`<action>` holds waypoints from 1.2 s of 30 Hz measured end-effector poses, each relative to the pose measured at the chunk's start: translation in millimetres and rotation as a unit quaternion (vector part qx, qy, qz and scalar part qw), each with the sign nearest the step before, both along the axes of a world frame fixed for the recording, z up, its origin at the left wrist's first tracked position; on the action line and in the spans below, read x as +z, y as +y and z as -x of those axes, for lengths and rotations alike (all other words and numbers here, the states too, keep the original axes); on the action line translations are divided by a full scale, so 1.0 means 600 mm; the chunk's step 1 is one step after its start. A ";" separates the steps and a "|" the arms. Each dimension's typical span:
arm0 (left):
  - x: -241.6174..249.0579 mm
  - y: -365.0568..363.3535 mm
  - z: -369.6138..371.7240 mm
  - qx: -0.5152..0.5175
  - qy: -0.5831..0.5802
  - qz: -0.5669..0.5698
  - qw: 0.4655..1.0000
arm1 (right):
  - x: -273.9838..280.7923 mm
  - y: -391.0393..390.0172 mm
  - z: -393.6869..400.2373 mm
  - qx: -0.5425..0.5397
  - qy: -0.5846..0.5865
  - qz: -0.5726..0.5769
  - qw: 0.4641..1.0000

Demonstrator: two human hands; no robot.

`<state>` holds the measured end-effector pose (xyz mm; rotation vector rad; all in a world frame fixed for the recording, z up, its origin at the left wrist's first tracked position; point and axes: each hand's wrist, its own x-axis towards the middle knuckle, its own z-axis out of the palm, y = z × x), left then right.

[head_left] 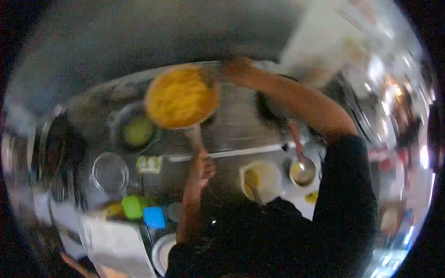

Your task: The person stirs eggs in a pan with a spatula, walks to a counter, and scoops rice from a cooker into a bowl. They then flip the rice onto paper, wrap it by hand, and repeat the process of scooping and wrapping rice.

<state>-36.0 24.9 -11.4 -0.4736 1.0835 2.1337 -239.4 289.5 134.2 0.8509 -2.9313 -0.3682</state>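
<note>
Left hand grips pan handle; right hand touches its far rim.

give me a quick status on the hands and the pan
Left hand gripping the handle of the pan, pan lifted, full of yellow food. Right hand at the pan's far rim. Bowl of green stuff sits beside it.
</note>
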 end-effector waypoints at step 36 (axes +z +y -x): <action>0.007 -0.001 0.004 0.022 -0.021 -0.030 0.999 | 0.142 -0.072 -0.074 0.099 0.150 -0.171 0.969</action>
